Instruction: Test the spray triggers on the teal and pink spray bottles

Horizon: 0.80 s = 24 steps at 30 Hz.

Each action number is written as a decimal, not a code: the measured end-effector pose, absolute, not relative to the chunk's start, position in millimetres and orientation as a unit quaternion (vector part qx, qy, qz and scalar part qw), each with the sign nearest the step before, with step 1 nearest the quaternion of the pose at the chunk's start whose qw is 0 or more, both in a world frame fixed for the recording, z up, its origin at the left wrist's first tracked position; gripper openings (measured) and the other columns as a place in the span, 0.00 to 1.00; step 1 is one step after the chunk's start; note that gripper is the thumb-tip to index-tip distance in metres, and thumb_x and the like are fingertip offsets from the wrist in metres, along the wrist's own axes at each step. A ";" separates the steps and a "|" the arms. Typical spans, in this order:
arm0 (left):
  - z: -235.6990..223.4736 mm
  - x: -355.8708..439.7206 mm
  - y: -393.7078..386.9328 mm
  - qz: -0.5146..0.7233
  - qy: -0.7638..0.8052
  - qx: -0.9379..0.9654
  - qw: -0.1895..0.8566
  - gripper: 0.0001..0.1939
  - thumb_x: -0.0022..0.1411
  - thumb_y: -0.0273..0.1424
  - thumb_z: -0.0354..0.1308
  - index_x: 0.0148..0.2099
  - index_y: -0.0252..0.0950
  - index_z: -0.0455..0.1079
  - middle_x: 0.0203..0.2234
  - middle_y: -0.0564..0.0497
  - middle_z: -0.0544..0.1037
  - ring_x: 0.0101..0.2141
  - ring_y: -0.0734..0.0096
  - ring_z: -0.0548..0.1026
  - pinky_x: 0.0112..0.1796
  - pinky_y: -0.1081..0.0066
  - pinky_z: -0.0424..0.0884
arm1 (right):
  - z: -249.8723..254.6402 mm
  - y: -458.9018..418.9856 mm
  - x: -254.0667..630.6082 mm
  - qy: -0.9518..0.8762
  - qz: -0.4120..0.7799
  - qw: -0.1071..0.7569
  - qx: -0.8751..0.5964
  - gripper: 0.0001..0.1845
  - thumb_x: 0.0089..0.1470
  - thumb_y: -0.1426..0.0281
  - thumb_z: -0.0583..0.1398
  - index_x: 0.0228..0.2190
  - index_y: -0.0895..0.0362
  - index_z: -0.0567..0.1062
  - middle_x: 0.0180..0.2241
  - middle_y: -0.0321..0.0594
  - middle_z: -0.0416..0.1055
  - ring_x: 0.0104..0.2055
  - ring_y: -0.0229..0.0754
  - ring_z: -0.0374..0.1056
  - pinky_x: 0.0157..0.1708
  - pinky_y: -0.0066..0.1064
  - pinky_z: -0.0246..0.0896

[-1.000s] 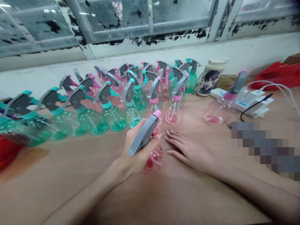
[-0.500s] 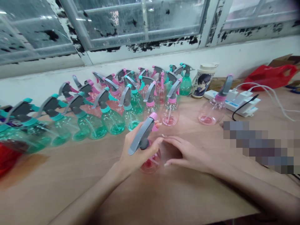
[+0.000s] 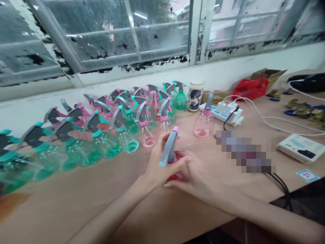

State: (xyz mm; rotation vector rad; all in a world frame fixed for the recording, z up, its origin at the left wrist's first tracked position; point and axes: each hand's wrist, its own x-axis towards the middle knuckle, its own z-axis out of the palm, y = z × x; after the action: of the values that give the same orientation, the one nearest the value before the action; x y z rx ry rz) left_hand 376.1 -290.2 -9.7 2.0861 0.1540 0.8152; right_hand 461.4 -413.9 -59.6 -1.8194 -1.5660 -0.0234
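A clear pink spray bottle point(image 3: 169, 148) with a grey and pink trigger head stands upright in front of me. My left hand point(image 3: 156, 166) is closed around its neck, just under the spray head. Lower down, my right hand point(image 3: 194, 178) wraps the body from the right, thumb at the front; much of the body is hidden by both hands. Just behind them are a pink spray bottle point(image 3: 148, 135) and a green spray bottle point(image 3: 108, 144), part of rows of several more. Another pink spray bottle point(image 3: 203, 124) stands apart to the right.
A patterned cup point(image 3: 195, 96) stands by the wall near a white power strip point(image 3: 225, 114) with cables. Farther right are a red plastic bag point(image 3: 250, 88), an open cardboard box point(image 3: 270, 77) and a white box-shaped device point(image 3: 301, 148). A blurred-out object lies on the table point(image 3: 122, 206).
My right hand has closed onto the bottle's body, where before it was held open beside it. My left hand keeps its grip. The view has turned to the right.
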 end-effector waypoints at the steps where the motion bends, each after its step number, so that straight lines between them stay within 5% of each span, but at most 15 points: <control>1: -9.2 382.5 -292.6 0.322 0.053 0.843 0.428 0.31 0.52 0.31 0.64 0.57 0.42 0.59 0.51 0.46 0.71 0.51 0.57 0.71 0.50 0.56 0.69 | -58.9 -417.4 467.0 -0.592 -0.002 0.382 -0.709 0.35 0.52 0.53 0.64 0.57 0.49 0.62 0.51 0.46 0.69 0.53 0.56 0.67 0.48 0.46 0.69; 6: -12.8 396.4 -290.9 0.292 0.026 0.851 0.436 0.40 0.52 0.37 0.65 0.63 0.43 0.51 0.60 0.40 0.63 0.59 0.50 0.65 0.56 0.48 0.63 | -43.9 -431.0 504.2 -0.572 0.018 0.395 -0.719 0.26 0.53 0.56 0.63 0.50 0.53 0.67 0.48 0.48 0.70 0.51 0.55 0.68 0.48 0.48 0.68; 12: -37.0 368.2 -273.4 0.283 0.131 0.833 0.456 0.24 0.62 0.39 0.58 0.57 0.40 0.58 0.53 0.40 0.70 0.53 0.54 0.71 0.52 0.49 0.69 | -39.0 -414.6 567.2 -0.544 -0.034 0.313 -0.778 0.37 0.49 0.54 0.67 0.53 0.60 0.64 0.49 0.55 0.72 0.48 0.57 0.72 0.44 0.46 0.67; 16: -48.9 343.3 -266.4 0.261 0.190 0.832 0.451 0.18 0.63 0.37 0.56 0.54 0.40 0.60 0.47 0.43 0.75 0.49 0.56 0.75 0.47 0.53 0.73 | -23.7 -396.4 586.6 -0.520 -0.047 0.200 -0.829 0.29 0.53 0.53 0.63 0.49 0.60 0.69 0.40 0.52 0.77 0.42 0.58 0.75 0.38 0.43 0.67; 24: -59.9 320.4 -263.8 0.219 0.192 0.850 0.440 0.14 0.65 0.36 0.54 0.53 0.42 0.62 0.41 0.47 0.76 0.42 0.62 0.77 0.42 0.60 0.77 | -5.2 -372.0 589.0 -0.509 -0.050 0.126 -0.850 0.27 0.55 0.57 0.63 0.48 0.63 0.70 0.40 0.56 0.77 0.44 0.58 0.74 0.36 0.40 0.66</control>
State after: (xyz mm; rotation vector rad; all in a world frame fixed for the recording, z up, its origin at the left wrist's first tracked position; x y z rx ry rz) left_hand 320.4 -263.8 -59.9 2.1103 0.4760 0.5441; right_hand 589.0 -372.0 -5.2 -2.4761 -1.4828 -0.1464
